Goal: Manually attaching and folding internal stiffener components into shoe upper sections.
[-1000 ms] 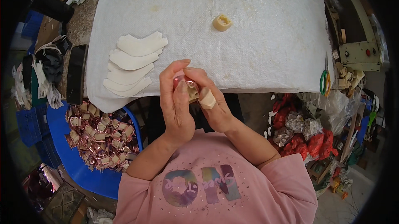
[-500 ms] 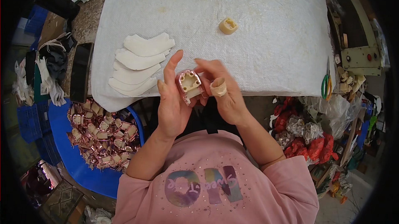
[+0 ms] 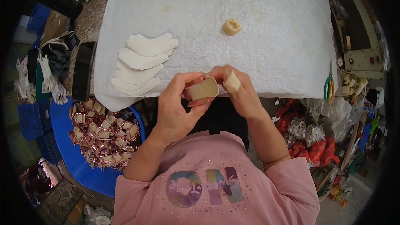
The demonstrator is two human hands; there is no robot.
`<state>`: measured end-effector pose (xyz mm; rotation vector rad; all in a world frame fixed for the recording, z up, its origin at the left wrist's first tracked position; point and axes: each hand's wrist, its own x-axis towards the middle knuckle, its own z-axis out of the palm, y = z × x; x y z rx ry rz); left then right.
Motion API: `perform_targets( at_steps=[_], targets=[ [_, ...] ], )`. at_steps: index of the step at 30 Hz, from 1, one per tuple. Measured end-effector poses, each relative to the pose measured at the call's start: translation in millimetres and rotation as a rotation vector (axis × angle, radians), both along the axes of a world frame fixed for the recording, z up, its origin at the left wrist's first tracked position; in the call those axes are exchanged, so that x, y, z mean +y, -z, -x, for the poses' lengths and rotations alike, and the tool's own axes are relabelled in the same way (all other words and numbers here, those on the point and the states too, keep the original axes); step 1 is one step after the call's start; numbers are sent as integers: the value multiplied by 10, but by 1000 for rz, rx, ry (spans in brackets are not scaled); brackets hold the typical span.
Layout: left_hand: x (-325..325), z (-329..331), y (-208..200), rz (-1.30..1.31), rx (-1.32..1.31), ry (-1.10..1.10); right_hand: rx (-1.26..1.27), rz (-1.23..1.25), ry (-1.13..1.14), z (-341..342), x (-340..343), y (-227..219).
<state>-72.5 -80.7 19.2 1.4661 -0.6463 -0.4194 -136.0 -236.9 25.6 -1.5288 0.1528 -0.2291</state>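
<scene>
Above the near edge of the white-covered table I hold a shoe heel with pink metallic sides, its pale flat face turned up. My left hand is closed round it, thumb and fingers on opposite sides. Bent fingers of my right hand grip its far right edge; their tips are partly hidden. A cream tape band wraps one right finger. Left of my hands, several curved white pieces lie overlapping. Farther off stands a small cream heel block with a hollowed top.
A blue basin at lower left holds a heap of similar pink heels. A phone lies by the cover's left edge. Scissors with green and orange handles hang at the right edge, above plastic bags.
The heel has been turned over: its hollowed face with holes showed before, now the pale flat face does. My left fingers have closed round it and my right hand has moved onto its edge.
</scene>
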Motion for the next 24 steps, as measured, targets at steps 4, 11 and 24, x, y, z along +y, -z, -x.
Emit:
perform_targets(
  at_steps=[4,11,24],
  targets=[
    [21,-80,-134,-167,-372,30,128,-399,-221,-74,-113,93],
    [-20,-80,-66,-140,-564,-6,-74,404,-14,-26,-11,47],
    [-154,10,34,-164,-729,-233,-70,282,123,7,182,146]
  ],
)
